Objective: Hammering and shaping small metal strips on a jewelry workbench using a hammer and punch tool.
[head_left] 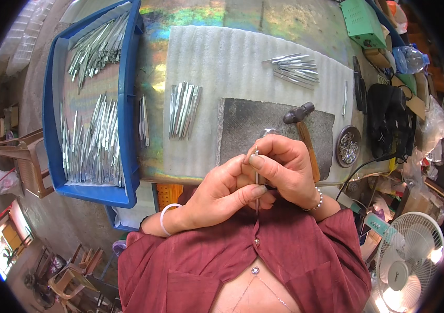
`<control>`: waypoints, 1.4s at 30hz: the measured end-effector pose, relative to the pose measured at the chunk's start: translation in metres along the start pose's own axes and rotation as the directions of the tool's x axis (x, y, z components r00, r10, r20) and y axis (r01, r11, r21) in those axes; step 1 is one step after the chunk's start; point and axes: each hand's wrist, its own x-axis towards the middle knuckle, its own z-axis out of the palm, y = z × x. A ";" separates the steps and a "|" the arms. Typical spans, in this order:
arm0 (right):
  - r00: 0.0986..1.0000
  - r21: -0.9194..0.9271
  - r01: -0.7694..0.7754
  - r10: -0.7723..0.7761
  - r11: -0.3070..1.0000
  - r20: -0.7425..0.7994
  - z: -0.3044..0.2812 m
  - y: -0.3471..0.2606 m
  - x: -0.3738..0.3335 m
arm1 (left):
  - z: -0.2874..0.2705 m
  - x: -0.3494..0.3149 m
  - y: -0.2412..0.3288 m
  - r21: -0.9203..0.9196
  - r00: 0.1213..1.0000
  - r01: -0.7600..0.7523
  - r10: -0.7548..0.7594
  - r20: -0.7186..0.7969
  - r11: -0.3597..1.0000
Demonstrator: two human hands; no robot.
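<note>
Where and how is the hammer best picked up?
Probably by the wooden handle, from the person's right: this slim shaft runs from the dark metal head toward the person, over the grey slab, with the right hand close on its left.

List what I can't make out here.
In the head view:
Thin silver metal tool: partly covered by the left hand and the right hand.
Rough dark-grey rectangular slab: near edge partly hidden behind both hands.
Shiny silver object: partly hidden behind the right hand, kind unclear.
Tiny silver pieces in round dark dish: too small for individual shapes.
</note>
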 end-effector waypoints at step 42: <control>0.997 0.162 -0.056 0.062 0.985 -0.034 0.000 0.015 -0.039 | 0.021 -0.025 -0.012 0.760 0.955 -0.110 0.279 -0.097 0.641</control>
